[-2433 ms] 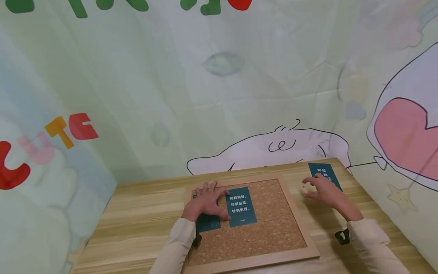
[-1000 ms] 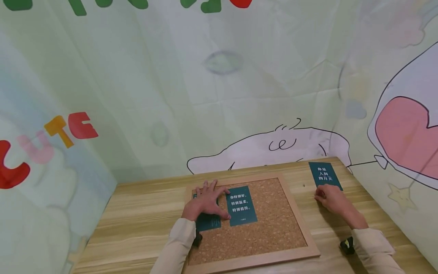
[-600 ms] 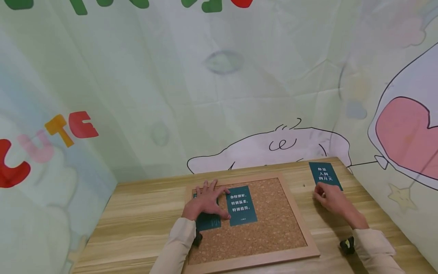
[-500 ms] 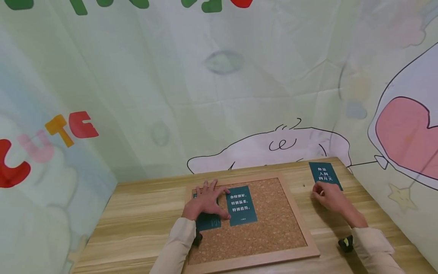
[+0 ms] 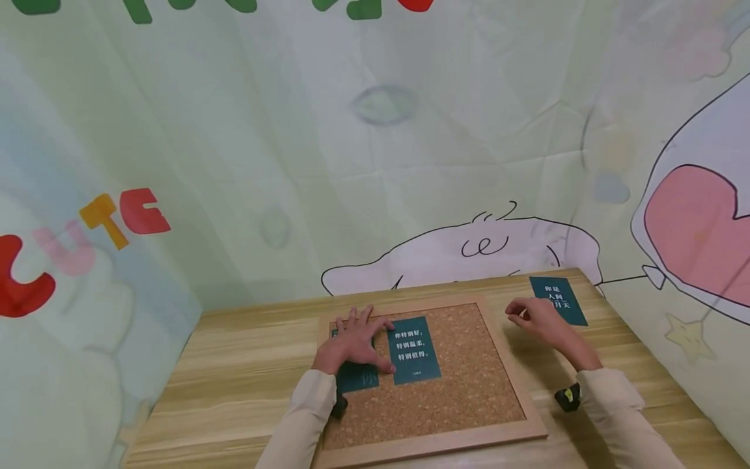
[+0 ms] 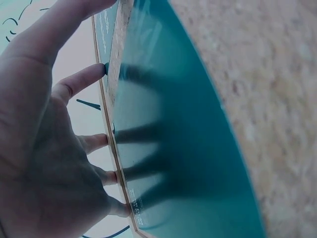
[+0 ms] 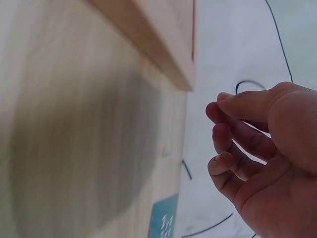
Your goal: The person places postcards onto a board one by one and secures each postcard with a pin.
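– Which hand is closer to the loose card (image 5: 564,298)?

– The right hand (image 5: 543,322). That card lies just right of its fingers, on the worktop (image 5: 246,358), partly hidden

– And the cork board (image 5: 465,378)?

– Just left of those same fingers, and I think that side matters most. The middle card (image 5: 413,350) on it runs long ways away from the person

– Are the fingers closed?

– The right ones curl, thumb tip meeting finger tip, above the worktop. I can't tell if something tiny is inside. The left hand (image 5: 353,345) has its fingers spread wide over the left card (image 5: 357,382)
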`<action>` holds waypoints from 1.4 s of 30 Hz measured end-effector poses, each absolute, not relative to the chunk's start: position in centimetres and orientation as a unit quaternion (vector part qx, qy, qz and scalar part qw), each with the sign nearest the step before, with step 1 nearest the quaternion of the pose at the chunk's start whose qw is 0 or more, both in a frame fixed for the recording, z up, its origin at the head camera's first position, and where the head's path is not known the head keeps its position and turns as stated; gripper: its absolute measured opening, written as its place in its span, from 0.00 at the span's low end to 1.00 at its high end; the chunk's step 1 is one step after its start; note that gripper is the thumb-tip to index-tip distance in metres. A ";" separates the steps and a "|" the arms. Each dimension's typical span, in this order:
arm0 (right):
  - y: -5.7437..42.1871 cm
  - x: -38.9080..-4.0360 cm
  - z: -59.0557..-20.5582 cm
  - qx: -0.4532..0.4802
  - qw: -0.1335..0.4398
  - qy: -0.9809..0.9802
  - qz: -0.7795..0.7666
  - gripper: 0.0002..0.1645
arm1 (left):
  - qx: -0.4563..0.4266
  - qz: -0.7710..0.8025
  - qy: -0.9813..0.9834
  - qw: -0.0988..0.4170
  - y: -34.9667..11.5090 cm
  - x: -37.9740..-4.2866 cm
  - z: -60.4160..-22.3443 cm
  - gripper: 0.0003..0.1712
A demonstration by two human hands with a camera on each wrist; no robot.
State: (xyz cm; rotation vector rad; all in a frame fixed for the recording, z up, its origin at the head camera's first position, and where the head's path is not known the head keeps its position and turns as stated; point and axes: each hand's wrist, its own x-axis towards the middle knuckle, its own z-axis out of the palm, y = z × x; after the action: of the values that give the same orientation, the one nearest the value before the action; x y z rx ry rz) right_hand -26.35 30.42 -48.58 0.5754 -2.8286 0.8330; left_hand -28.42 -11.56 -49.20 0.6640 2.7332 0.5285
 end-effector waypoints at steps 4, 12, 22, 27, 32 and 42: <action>29.1 -27.0 -48.0 0.206 0.061 -0.935 0.282 0.02 | 0.231 0.176 0.947 0.139 -11.5 -28.3 -49.0 0.48; 25.8 -28.3 -47.1 0.222 0.035 -0.929 0.294 0.04 | 0.220 0.163 0.951 0.145 -11.4 -28.2 -48.5 0.48; 20.4 -29.5 -46.8 0.245 0.009 -0.919 0.308 0.03 | 0.221 0.169 0.950 0.144 -11.6 -28.1 -48.5 0.48; 18.3 -30.1 -47.4 0.264 0.001 -0.923 0.281 0.03 | 0.219 0.165 0.950 0.150 -11.5 -28.1 -48.5 0.48; 17.1 -30.7 -48.0 0.286 -0.029 -0.913 0.291 0.05 | 0.211 0.166 0.950 0.159 -11.4 -28.1 -48.3 0.48; 15.6 -31.7 -48.6 0.287 -0.090 -0.903 0.306 0.07 | 0.207 0.165 0.950 0.167 -11.2 -28.0 -48.1 0.47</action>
State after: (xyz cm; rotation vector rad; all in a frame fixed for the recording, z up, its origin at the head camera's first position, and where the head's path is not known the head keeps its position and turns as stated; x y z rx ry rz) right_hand -31.67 15.55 -48.59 0.9571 -3.0131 1.0206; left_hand -28.01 -11.22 -48.11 0.5895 2.7022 0.4704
